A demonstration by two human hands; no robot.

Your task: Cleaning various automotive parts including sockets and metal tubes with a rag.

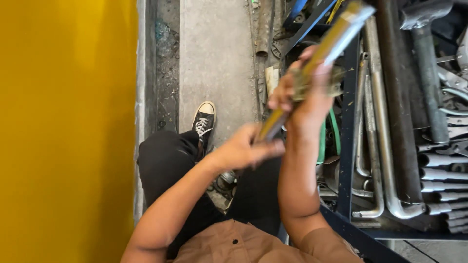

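Gripping one long yellowish bar beside the tool rack: left hand low, right hand higher, both clenched.

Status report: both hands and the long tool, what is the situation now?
Left hand grips long tool low end. Right hand grips its middle. Tool rack close beside.

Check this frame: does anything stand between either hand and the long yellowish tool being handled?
Nothing visible does. Both hands already grip the long tool: the left hand closes on its lower end, the right hand wraps it higher up, above the tool rack.
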